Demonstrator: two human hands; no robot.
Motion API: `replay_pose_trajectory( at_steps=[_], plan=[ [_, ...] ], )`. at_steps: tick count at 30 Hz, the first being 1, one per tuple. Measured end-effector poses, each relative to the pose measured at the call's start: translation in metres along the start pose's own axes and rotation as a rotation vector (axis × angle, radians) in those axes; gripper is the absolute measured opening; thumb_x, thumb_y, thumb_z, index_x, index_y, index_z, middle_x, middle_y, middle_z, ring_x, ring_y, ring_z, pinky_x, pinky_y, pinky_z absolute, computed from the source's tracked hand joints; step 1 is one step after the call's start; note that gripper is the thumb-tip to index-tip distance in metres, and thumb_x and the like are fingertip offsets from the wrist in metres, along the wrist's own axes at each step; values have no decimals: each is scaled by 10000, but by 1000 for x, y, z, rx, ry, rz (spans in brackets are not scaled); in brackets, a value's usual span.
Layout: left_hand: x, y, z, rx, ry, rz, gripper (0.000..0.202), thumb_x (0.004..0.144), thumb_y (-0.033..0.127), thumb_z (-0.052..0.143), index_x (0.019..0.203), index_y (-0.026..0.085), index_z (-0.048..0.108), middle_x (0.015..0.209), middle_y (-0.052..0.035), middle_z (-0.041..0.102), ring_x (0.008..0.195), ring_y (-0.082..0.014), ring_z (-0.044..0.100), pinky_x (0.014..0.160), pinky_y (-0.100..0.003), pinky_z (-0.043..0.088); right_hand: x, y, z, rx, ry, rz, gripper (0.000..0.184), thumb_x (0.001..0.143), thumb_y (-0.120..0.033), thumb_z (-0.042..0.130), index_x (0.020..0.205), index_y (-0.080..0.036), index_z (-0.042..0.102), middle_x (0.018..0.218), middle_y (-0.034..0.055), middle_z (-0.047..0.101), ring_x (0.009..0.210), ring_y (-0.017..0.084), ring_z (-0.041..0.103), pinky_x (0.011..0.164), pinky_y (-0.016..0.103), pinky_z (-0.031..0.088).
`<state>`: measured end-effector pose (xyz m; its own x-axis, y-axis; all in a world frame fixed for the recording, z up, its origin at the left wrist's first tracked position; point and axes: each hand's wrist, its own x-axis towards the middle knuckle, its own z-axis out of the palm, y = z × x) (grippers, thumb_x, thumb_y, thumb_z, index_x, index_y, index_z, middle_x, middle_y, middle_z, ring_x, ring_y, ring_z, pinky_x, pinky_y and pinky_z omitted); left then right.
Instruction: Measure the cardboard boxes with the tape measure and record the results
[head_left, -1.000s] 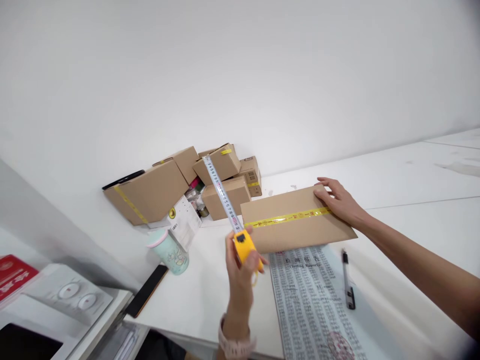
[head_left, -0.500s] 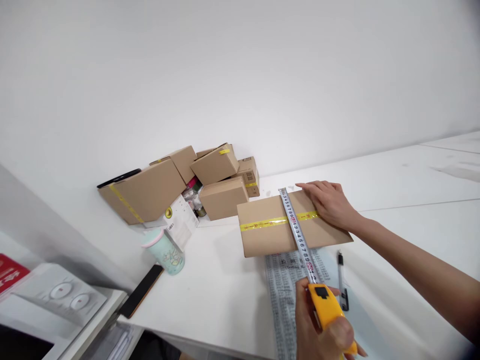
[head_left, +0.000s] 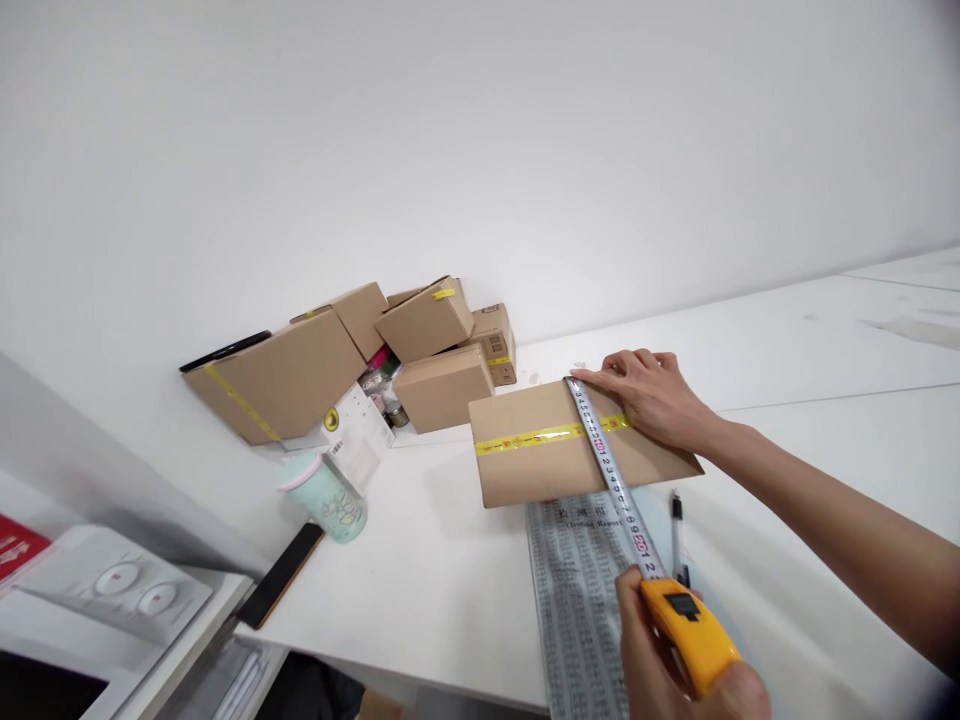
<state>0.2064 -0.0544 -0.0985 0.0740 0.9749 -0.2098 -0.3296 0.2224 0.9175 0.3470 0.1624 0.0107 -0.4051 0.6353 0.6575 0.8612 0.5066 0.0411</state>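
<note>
My left hand (head_left: 651,655) is wrapped around a yellow tape measure (head_left: 694,635), thumb on its case. The pulled-out metal blade (head_left: 607,465) runs slantwise across the top of a cardboard box (head_left: 525,460) sealed with yellow tape. My right hand (head_left: 652,400) grips this box at its far edge, with bent fingers over the edge. One of its digits presses at the far end of the blade. Under and in front of the box lies a printed grey sheet (head_left: 574,610) headed "Testing Report". A black-capped pen (head_left: 678,530) lies beside the sheet, partly hidden by the tape measure.
Several cardboard boxes (head_left: 442,390) are stacked by the wall at the back left. A mint tumbler (head_left: 326,497), a white printed card (head_left: 358,440) and a flat black object (head_left: 281,575) are at the left of the white table (head_left: 420,600). A white appliance (head_left: 127,580) stands at far left.
My right hand has shifted left along the box's far edge and now reaches the blade's end. My left hand has moved right with the tape measure, so the blade slants more.
</note>
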Motion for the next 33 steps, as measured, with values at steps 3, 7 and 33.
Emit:
replay_pose_trajectory(
  at_steps=[3, 7, 33],
  plan=[
    [2, -3, 4, 27, 37, 3, 707, 536, 219, 815, 1185, 205, 535, 1146, -100, 580, 839, -227, 664, 669, -284, 561, 0, 0, 0, -7, 6, 2, 516, 975, -193, 294, 1357, -399, 573, 1118, 112, 600, 948, 279, 501, 842, 470, 326],
    [3, -3, 0, 6, 28, 6, 756, 523, 226, 837, 1213, 211, 529, 1141, -93, 586, 867, -232, 658, 710, -293, 560, 0, -1, -1, -14, 0, 5, 547, 949, -145, 310, 1352, -391, 585, 1121, 113, 607, 953, 282, 506, 842, 469, 320],
    [20, 96, -120, -43, 267, 512, 554, 713, 508, 741, 1183, 259, 586, 1188, -90, 664, 1086, -276, 622, 912, -376, 499, -37, -11, -19, 463, -110, 690, 648, 878, -707, 404, 1385, -313, 491, 867, 81, 718, 645, 283, 645, 559, 396, 490]
  ],
)
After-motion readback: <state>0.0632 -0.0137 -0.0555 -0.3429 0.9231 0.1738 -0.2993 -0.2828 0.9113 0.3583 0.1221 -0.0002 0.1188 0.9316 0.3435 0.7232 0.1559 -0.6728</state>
